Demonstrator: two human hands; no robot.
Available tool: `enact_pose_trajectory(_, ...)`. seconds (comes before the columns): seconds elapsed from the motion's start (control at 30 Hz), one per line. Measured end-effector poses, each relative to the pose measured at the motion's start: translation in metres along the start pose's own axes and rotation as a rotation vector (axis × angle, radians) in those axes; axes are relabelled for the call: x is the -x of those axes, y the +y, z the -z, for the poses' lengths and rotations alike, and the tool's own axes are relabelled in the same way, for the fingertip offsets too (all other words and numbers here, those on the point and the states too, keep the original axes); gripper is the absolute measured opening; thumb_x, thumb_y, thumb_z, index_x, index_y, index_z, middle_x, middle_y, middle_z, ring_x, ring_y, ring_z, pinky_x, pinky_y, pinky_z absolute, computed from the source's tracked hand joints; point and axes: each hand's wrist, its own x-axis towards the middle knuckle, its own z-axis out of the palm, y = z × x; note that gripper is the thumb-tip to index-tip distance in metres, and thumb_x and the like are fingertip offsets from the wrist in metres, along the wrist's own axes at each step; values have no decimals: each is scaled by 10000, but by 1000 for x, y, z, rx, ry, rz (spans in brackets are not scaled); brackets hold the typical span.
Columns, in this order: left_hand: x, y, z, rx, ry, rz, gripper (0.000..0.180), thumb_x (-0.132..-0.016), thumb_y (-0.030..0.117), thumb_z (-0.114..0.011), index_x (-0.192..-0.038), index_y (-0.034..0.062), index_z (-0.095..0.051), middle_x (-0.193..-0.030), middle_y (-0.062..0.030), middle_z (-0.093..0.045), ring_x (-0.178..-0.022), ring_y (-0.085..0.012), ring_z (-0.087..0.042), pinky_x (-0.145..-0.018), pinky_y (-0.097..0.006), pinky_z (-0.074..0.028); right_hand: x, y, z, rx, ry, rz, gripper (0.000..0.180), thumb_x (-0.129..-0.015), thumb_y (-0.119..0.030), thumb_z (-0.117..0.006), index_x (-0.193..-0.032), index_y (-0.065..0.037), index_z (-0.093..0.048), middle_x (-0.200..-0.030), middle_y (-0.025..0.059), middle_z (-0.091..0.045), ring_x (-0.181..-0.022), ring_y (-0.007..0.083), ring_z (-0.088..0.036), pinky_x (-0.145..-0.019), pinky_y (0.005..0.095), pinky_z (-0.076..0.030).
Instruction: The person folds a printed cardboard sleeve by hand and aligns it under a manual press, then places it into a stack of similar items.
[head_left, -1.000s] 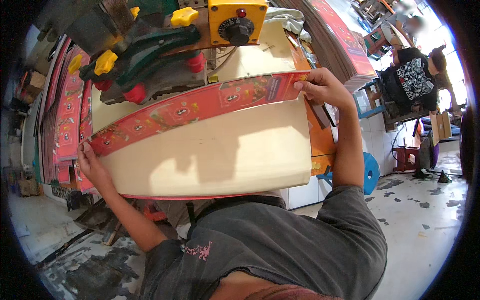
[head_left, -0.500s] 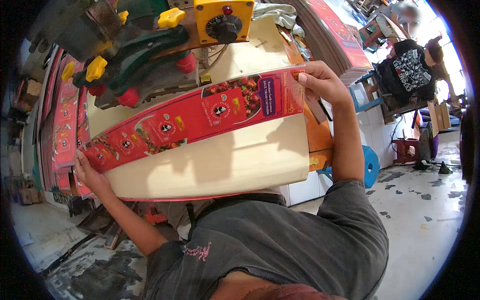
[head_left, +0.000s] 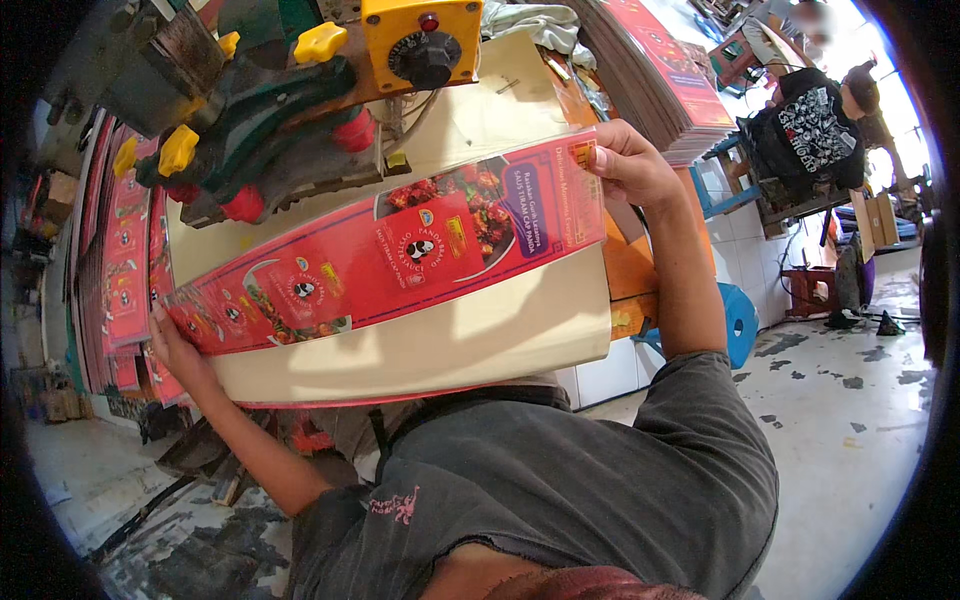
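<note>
A long red printed plastic strip [head_left: 357, 270] with food pictures stretches between my two hands, slanting up to the right. My left hand [head_left: 183, 350] is closed on its left end, thumb at the corner. At the far right end, my right hand [head_left: 637, 168] pinches the strip, thumb on the printed face and fingers mostly hidden behind. Under the strip lies a cream sheet [head_left: 480, 345] whose front edge curves down towards me, with a thin red edge below it. A machine with yellow knobs and red feet [head_left: 270, 140] stands just beyond the strip.
A yellow control box [head_left: 424, 45] with a black dial sits on the machine. Stacks of red printed sheets stand at the left [head_left: 127, 250] and at the back right [head_left: 660, 75]. A blue stool [head_left: 738, 330] is beside the table's right end. Another person sits in the far right background.
The strip has tilted, so more of its printed face shows, and its lower edge sits a little nearer me. Both hands still grip its ends. The whole view has shifted slightly.
</note>
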Motion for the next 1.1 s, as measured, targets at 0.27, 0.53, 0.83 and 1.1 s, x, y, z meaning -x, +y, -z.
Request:
enact_pose_trajectory(0.27, 11, 12, -11, -1, -6, 5, 463, -1091, 374, -559, -1357, -3, -606, -1248, -70, -628, -1163, -152, -572, -1052, -320, -449, -1, 12, 11, -121, -19, 80, 378, -983, -367, -716, -1104, -10, -741, -795, -32, -669, -585, 26, -513, -493, 203, -358)
enact_pose_trajectory(0.53, 21, 26, -19, -80, -16, -84, 460, -1075, 292, -605, -1433, 15, -528, -1313, -90, -613, -1179, -164, -559, -1061, -322, -432, -8, 12, 7, -275, -7, 99, 403, -1028, -331, -649, -1213, 23, -697, -1134, 90, -747, -976, 143, -724, -850, 296, -579)
enact_pose_trajectory(0.83, 30, 40, -34, -102, -45, -147, 533, -1069, 232, -616, -1537, 35, -454, -1320, -106, -608, -1132, -142, -567, -1018, -309, -461, -12, 5, 3, -166, 218, 126, 429, -1046, -340, -600, -1234, 44, -624, -1126, 116, -728, -956, 136, -731, -836, 284, -602)
enact_pose_trajectory(1.1, 25, 33, -26, -55, -127, -90, 445, -1059, 165, -634, -1457, -2, -524, -917, 22, -637, -875, -64, -581, -841, -211, -477, -8, -5, 12, -113, 329, 156, 401, -1034, -298, -595, -1257, 30, -644, -1097, 92, -730, -953, 125, -709, -853, 278, -569)
